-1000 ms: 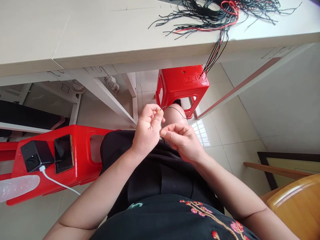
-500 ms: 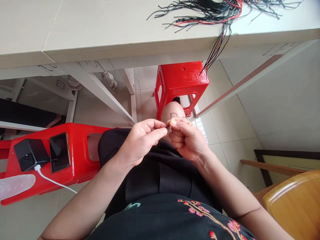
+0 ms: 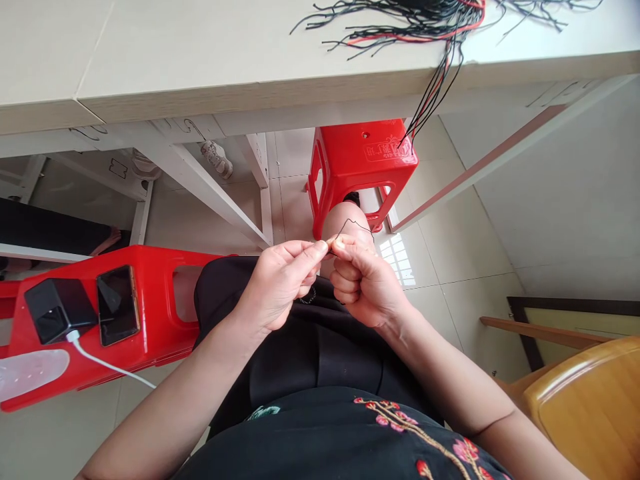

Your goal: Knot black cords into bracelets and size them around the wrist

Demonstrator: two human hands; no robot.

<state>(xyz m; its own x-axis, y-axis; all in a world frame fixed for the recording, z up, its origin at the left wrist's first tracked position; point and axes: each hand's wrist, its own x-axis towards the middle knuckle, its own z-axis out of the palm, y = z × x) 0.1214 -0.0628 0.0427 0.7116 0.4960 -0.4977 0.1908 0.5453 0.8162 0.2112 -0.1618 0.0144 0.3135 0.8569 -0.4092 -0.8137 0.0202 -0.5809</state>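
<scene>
A thin black cord [image 3: 355,222] loops up above my fingertips, over the bare knee. My left hand [image 3: 283,277] pinches the cord between thumb and forefinger. Right against it, my right hand [image 3: 367,277] is closed, its thumb and forefinger pinching the same cord. The fingertips of both hands meet and hide the part of the cord between them. A bit of dark cord [image 3: 309,295] shows below my left fingers, against the black clothing. On the table edge above lies a bundle of black and red cords [image 3: 425,30], some strands hanging down.
A white table [image 3: 200,47] spans the top. Beneath it stands a red stool [image 3: 365,150]. At the left, another red stool [image 3: 160,300] bears a phone [image 3: 117,303] and a black device [image 3: 60,310] with a white cable [image 3: 110,365]. A wooden chair [image 3: 595,400] is at lower right.
My hands have shifted slightly left. The left fingers have curled in and their thumb now meets the right fingertips. The cord loop stands wider and higher above them.
</scene>
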